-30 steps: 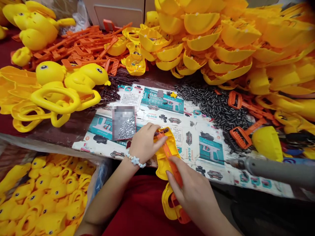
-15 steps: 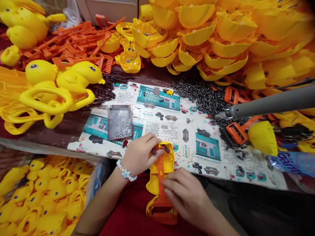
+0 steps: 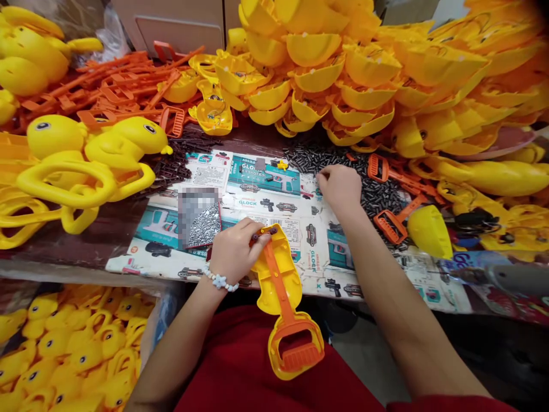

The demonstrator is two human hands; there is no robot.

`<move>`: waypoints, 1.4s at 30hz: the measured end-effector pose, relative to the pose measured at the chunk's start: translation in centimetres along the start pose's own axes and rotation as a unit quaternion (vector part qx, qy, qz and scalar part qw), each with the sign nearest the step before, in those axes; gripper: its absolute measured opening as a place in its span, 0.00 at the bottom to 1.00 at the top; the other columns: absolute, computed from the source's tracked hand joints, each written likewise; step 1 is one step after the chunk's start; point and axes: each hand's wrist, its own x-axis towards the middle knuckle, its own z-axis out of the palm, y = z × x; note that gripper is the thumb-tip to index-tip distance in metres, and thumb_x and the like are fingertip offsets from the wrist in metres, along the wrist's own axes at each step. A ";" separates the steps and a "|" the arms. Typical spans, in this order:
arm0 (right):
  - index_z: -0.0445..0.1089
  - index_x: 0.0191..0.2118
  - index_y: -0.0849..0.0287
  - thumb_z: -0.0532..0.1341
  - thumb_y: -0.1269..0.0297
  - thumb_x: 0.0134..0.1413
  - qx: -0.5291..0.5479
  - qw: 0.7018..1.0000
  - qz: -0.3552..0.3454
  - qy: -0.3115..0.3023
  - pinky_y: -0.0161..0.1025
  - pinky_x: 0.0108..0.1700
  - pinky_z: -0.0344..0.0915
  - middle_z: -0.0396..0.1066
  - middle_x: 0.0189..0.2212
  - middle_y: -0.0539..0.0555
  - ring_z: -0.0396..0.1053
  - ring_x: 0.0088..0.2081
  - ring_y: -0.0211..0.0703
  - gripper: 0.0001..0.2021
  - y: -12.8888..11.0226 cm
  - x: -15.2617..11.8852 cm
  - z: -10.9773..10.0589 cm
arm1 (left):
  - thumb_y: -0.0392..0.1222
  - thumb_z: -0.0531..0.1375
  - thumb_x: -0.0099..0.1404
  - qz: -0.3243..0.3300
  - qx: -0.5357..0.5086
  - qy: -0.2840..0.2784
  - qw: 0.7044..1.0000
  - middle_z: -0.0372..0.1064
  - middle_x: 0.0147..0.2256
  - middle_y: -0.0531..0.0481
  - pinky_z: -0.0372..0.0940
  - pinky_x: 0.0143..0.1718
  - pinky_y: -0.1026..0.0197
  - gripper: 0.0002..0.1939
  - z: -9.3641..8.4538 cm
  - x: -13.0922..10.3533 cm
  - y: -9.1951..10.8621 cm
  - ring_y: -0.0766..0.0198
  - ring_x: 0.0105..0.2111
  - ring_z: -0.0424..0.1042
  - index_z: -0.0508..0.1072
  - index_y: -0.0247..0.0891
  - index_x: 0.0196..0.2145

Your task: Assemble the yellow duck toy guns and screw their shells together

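Observation:
My left hand (image 3: 235,249), with a beaded bracelet at its wrist, grips the top end of a yellow plastic toy shell (image 3: 288,273). The shell's open inside faces up, and its looped handle hangs towards my lap. Along its length lies an orange plastic handle bar (image 3: 281,294) ending in a ribbed grip. Small dark brown parts (image 3: 270,231) sit by my left thumb at the top. Over on the right, my right hand (image 3: 343,187) is closed at the edge of a heap of small black cylindrical pieces (image 3: 380,200); whatever its fingers hold is hidden.
A tray of small silvery pieces (image 3: 206,224) stands on the printed cardboard (image 3: 244,203). Stacked yellow shells (image 3: 313,48) and orange bars (image 3: 124,86) fill the back. Yellow duck toys (image 3: 124,140) lie left; more fill a lined container (image 3: 81,343). A grey power tool (image 3: 518,280) is at right.
My right hand has left the orange bar and reached forward to the black pieces. The shell's handle end has swung right in my left hand. The grey tool appears lower at right.

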 end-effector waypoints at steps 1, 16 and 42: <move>0.75 0.39 0.64 0.55 0.64 0.57 -0.004 1.000 0.014 -0.005 0.46 0.41 0.62 0.73 0.38 0.64 0.69 0.40 0.57 0.13 -0.2 0.5 0.3 | 0.46 0.52 0.69 -0.006 0.002 0.000 1.000 0.73 0.34 0.51 0.62 0.28 0.65 0.14 0.0 0.0 0.1 0.64 0.30 0.73 0.75 0.37 0.38; 0.67 0.32 0.59 0.59 0.75 0.49 0.274 0.938 -0.211 -0.024 0.32 0.32 0.63 0.69 0.26 0.48 0.67 0.27 0.36 0.05 -1.7 -11.2 -4.4 | 0.46 0.53 0.68 -0.062 0.025 -0.023 0.998 0.73 0.36 0.49 0.61 0.27 0.63 0.13 0.1 -0.1 1.0 0.62 0.31 0.73 0.75 0.36 0.38; 0.67 0.35 0.61 0.58 0.73 0.57 0.240 0.923 -0.302 0.016 0.38 0.35 0.68 0.69 0.31 0.53 0.68 0.34 0.41 0.02 -5.3 -16.2 -2.6 | 0.34 0.58 0.61 -0.073 -0.083 0.051 0.993 0.73 0.41 0.44 0.70 0.42 0.59 0.14 0.4 -3.7 1.1 0.58 0.40 0.74 0.64 0.34 0.46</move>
